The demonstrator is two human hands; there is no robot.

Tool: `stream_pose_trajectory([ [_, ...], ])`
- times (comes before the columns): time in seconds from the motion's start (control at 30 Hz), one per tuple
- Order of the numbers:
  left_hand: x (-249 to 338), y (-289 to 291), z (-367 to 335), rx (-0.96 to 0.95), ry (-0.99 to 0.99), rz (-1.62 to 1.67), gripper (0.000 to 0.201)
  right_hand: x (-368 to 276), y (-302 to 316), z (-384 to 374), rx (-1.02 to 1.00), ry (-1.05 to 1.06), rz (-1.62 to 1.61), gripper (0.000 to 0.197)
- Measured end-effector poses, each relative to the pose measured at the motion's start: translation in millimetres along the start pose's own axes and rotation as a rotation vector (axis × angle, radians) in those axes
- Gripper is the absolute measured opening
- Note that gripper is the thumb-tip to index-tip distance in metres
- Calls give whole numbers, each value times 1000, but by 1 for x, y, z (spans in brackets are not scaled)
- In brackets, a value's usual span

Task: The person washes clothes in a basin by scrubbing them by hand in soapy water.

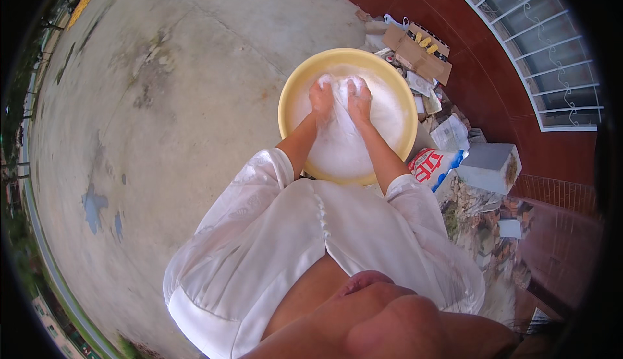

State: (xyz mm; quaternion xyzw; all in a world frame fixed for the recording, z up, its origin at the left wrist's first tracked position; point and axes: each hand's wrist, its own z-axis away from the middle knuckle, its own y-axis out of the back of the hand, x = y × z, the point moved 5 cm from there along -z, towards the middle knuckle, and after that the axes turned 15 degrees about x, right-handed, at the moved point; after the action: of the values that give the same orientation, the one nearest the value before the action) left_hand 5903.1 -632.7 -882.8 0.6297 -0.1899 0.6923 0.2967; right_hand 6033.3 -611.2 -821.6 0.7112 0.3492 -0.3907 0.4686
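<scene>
A round yellow basin (283, 109) stands in front of me, filled with white suds (386, 109). My left hand (321, 101) and my right hand (359, 104) are side by side over its middle, both closed on a wet white cloth (342, 109). The cloth stretches between my fists and trails down toward the near side, where it blends into the foam. Suds cover my fingertips, so they are partly hidden.
Right of the basin lie an opened cardboard box (418, 54) with yellow corn cobs on it, a printed plastic sack (433, 166), a grey-white block (488, 167) and scattered rubble. A dark red wall (467, 67) with a barred window rises beyond. Concrete ground (195, 86) stretches left.
</scene>
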Motion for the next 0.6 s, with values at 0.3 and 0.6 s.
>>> stream_pose_trajectory([
  [0.3,-25,5,190,-368,578,-124,40,10,134,70,72,19,181,25],
  [0.6,-19,-13,293,-470,111,-207,38,84,213,104,64,-33,152,28],
])
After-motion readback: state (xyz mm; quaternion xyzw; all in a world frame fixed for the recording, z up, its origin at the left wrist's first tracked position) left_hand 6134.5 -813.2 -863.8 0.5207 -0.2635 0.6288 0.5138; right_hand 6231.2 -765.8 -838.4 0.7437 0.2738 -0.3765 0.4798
